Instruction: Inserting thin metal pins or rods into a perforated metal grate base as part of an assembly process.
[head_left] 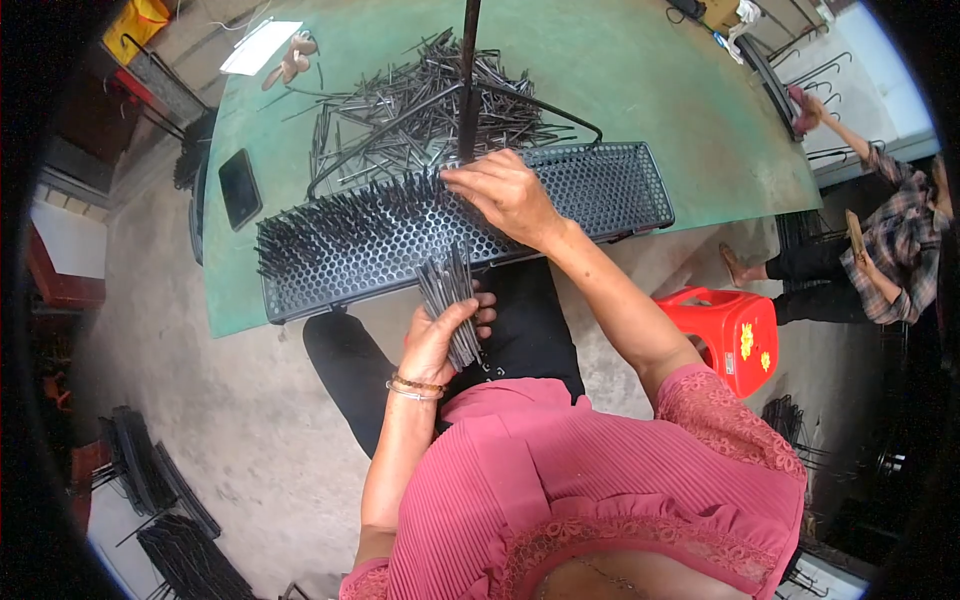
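Note:
My left hand (445, 335) is closed around a bundle of thin dark rods (452, 290), held upright at the near edge of a long perforated black rack (590, 190). Over the middle of the rack is my right hand (508, 195), its thumb and fingers pinched together at the holes; whatever lies between the fingertips is too small to make out. Many dark rods (340, 220) stand upright in the rack's left part, while its right part shows bare holes. Behind the rack a loose heap of similar rods (430, 105) lies on the green table (640, 90).
A dark upright post (469, 70) with bent side wires rises behind the rack. On the table's left lie a phone (239, 189), a white sheet (260, 48) and brownish gloves (293, 60). A red stool (730, 335) stands at right, near another person (890, 230) in a plaid shirt.

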